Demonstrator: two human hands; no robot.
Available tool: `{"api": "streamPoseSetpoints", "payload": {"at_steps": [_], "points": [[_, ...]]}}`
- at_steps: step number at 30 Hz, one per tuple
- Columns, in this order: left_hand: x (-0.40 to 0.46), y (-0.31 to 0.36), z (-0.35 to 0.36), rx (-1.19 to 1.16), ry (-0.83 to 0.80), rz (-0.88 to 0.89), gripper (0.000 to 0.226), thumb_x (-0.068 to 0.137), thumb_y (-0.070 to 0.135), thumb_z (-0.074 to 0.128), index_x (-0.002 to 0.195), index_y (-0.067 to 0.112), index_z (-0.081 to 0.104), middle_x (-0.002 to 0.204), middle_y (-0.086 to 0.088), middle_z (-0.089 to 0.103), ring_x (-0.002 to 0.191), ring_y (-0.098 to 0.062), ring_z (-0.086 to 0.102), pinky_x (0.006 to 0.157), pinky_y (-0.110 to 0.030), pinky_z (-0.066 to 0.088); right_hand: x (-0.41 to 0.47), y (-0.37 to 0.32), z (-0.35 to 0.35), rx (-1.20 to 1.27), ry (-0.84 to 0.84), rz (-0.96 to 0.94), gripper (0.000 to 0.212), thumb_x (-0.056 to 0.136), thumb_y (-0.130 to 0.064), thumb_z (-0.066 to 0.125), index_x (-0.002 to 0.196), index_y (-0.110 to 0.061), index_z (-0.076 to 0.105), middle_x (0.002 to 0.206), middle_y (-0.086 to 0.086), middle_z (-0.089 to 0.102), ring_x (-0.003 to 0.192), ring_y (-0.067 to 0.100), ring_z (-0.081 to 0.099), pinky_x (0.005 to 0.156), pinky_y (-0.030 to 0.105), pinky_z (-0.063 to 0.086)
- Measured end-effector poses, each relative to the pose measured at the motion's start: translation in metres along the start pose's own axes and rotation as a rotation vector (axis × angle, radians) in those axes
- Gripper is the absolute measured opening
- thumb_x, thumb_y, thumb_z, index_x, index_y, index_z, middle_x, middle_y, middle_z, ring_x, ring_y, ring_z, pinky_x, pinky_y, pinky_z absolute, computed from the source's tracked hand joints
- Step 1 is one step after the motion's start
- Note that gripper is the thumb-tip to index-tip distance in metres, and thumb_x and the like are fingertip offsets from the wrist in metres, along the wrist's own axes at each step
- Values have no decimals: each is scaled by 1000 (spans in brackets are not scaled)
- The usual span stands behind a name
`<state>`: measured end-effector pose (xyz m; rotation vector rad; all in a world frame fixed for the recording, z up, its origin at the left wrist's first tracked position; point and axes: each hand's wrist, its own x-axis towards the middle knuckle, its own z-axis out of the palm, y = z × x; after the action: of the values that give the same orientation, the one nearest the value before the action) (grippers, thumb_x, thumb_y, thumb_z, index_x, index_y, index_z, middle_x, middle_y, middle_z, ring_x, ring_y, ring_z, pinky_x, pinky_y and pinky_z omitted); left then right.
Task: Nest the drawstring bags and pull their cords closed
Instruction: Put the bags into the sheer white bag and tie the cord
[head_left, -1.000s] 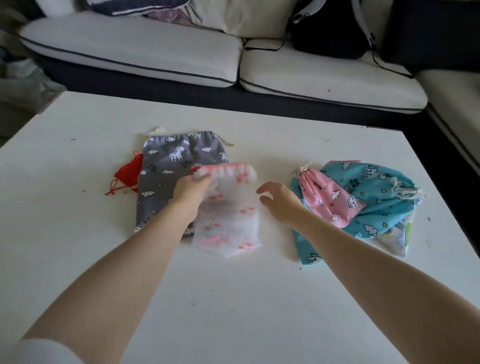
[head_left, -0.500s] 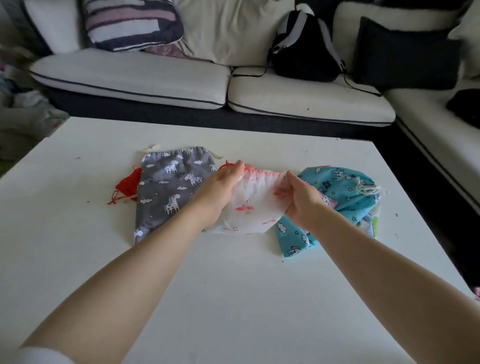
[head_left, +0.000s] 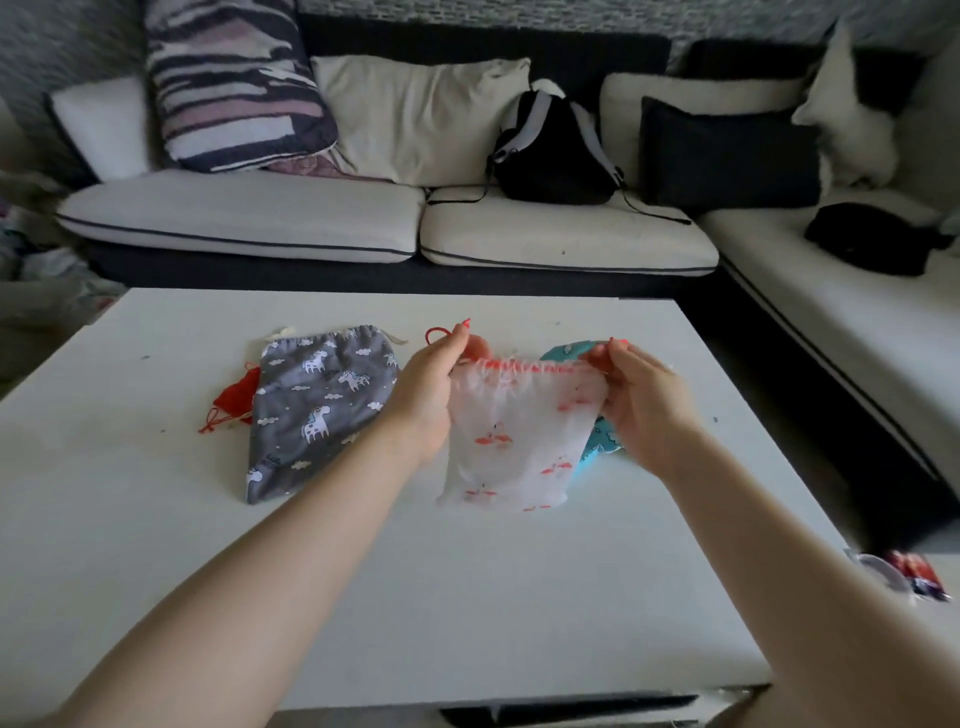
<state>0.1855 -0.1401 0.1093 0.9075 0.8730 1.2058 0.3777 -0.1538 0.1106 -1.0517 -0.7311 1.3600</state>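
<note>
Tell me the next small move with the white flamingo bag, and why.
Probably pull both cords outward. The left hand and right hand pinch the white flamingo bag at its top corners, and its red-corded mouth is only partly gathered.

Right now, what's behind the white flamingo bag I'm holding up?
Behind the white flamingo bag, held up by the left hand and right hand, parts of a teal bag show on the table. The rest of it, and anything with it, is covered.
</note>
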Motion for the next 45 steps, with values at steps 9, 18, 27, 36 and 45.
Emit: {"api": "streamPoseSetpoints", "payload": {"at_steps": [9,18,27,36,45], "points": [[-19,2,19,-435,81,-91,24,98,16,36,87,14,57,45,6,48,54,-12,58,64,-24,47,-17,-24,-25,596,103,26,29,97,-12,34,71,-12,46,42,-3,36,38,12,40,53,19,49],[-13,12,33,376,-42,10,36,101,20,32,71,11,50,38,12,27,36,-7,26,38,-16,18,-23,-38,-33,-443,128,-232,26,92,-9,46,68,-13,57,47,-8,28,44,4,26,45,17,27],[-1,-2,-3,963,323,182,40,97,22,37,59,21,49,52,2,43,53,-18,41,58,-28,33,-19,-28,-51,-870,348,-329,25,91,-8,43,74,-8,61,52,0,40,48,14,30,48,25,24],[-16,34,38,672,-71,325,29,99,18,38,87,23,63,83,10,59,72,8,55,68,-8,41,-37,-41,10,-758,-56,-334,30,92,-16,48,70,-29,64,54,-1,38,59,21,35,62,32,32],[-31,49,62,550,-260,245,30,100,23,37,123,27,55,112,12,60,106,-1,53,105,-24,34,-46,-48,58,-908,-264,-418,31,89,-11,55,62,-23,51,39,-17,47,41,3,34,48,16,27]]}}
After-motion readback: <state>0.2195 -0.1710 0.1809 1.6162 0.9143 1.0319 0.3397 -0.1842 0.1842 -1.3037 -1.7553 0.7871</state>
